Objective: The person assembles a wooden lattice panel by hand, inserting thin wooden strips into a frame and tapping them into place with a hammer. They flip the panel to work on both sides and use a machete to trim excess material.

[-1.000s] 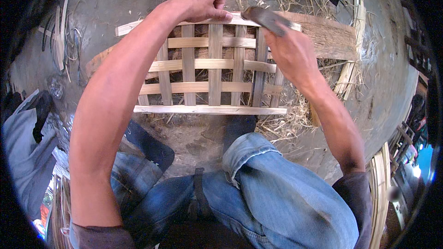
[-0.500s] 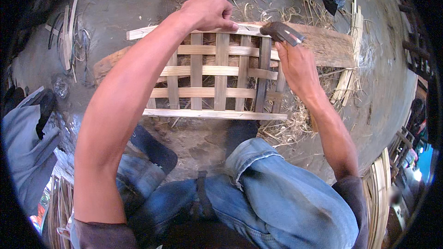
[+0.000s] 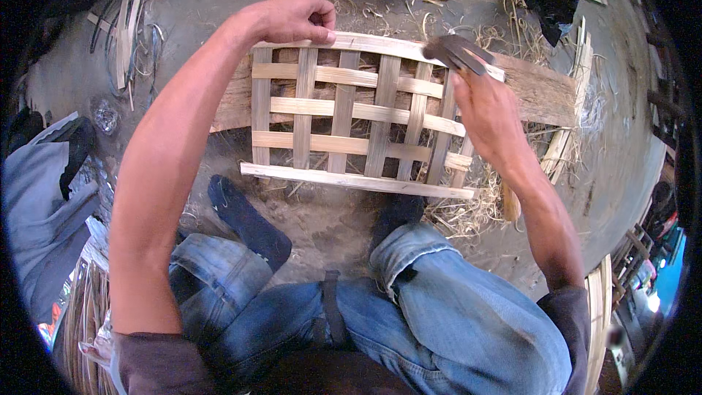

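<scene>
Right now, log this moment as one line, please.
left hand: pinching bamboo lattice top edge | right hand: gripping dark blade tool | lattice on wooden plank

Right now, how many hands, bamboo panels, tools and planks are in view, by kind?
Hands: 2 (left hand, right hand)
Panel: 1
Tool: 1
Plank: 1
Total: 5

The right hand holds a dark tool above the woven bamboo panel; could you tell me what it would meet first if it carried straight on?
Probably the far rim strip of the bamboo panel, just beyond the tool in the right hand; depth is uncertain.
</scene>
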`<state>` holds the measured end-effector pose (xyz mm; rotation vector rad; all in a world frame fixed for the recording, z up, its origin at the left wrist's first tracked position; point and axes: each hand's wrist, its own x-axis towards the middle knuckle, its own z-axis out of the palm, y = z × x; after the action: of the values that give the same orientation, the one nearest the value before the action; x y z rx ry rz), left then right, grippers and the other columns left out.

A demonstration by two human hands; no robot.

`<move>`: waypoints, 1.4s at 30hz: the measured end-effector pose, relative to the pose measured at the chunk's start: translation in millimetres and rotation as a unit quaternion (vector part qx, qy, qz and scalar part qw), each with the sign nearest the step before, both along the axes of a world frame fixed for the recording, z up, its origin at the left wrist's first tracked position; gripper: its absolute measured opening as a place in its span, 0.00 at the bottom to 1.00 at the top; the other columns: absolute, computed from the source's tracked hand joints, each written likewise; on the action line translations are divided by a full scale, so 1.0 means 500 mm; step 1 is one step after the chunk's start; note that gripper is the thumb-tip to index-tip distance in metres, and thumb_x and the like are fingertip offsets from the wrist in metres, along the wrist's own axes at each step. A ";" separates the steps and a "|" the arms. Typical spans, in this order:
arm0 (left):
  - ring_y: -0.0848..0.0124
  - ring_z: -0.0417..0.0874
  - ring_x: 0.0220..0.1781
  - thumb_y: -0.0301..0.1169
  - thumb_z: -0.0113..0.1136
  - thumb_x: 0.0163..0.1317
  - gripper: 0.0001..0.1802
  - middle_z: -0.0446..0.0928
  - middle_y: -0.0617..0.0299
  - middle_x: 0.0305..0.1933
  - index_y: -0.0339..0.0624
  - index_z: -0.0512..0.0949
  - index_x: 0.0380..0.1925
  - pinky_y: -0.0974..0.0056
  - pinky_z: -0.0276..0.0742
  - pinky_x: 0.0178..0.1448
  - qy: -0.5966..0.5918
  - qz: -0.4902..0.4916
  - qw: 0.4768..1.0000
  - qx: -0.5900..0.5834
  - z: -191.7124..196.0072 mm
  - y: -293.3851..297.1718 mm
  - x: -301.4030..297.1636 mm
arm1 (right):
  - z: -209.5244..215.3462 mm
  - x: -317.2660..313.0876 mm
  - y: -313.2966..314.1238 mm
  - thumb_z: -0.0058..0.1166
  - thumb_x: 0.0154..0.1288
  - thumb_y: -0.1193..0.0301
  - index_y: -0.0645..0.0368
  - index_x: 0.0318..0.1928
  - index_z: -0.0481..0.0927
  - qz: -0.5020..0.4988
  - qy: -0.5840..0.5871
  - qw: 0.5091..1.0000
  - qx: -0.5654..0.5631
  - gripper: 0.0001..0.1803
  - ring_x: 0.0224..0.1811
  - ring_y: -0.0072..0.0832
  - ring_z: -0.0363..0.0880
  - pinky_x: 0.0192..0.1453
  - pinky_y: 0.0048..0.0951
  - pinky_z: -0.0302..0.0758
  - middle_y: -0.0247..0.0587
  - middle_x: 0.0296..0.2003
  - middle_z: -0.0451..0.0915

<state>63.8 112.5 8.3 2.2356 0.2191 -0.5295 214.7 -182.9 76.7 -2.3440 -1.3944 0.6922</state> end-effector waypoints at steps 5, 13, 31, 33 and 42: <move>0.66 0.78 0.35 0.42 0.63 0.61 0.16 0.79 0.58 0.30 0.41 0.76 0.34 0.57 0.72 0.41 0.027 -0.019 0.999 0.017 -0.010 0.004 0.007 | -0.013 -0.048 0.086 0.46 0.73 0.65 0.63 0.44 0.66 0.046 0.024 0.996 0.074 0.12 0.32 0.62 0.78 0.35 0.58 0.73 0.63 0.25 0.78; 0.62 0.78 0.35 0.43 0.62 0.62 0.17 0.78 0.55 0.30 0.40 0.75 0.33 0.55 0.72 0.40 0.007 -0.024 1.000 0.013 -0.015 -0.001 0.001 | -0.047 -0.024 0.083 0.46 0.73 0.65 0.64 0.50 0.71 0.071 0.013 0.997 -0.020 0.14 0.28 0.60 0.77 0.33 0.55 0.71 0.62 0.24 0.77; 0.59 0.82 0.32 0.47 0.64 0.63 0.19 0.81 0.55 0.28 0.41 0.79 0.32 0.53 0.74 0.38 -0.027 -0.019 0.999 0.042 -0.015 -0.004 -0.009 | 0.026 -0.049 0.201 0.42 0.74 0.66 0.68 0.42 0.68 0.164 -0.028 0.982 0.084 0.14 0.32 0.63 0.78 0.35 0.57 0.72 0.65 0.26 0.77; 0.59 0.82 0.32 0.47 0.64 0.62 0.19 0.81 0.55 0.28 0.41 0.79 0.32 0.53 0.74 0.37 -0.052 -0.021 0.998 0.036 -0.024 -0.002 -0.013 | 0.006 -0.042 0.196 0.42 0.73 0.66 0.68 0.42 0.68 0.166 -0.047 0.984 -0.034 0.13 0.32 0.63 0.78 0.35 0.57 0.73 0.66 0.26 0.78; 0.58 0.83 0.34 0.48 0.63 0.62 0.19 0.82 0.55 0.29 0.42 0.79 0.32 0.53 0.75 0.38 -0.046 -0.023 0.997 0.050 -0.026 -0.006 -0.010 | -0.019 -0.045 0.160 0.45 0.72 0.68 0.65 0.45 0.67 0.138 -0.019 0.987 -0.079 0.12 0.32 0.64 0.78 0.35 0.57 0.73 0.66 0.26 0.77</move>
<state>59.0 109.3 -4.9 2.3613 0.1492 -0.4487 192.0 -102.7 67.0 -2.3127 -1.7634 0.8665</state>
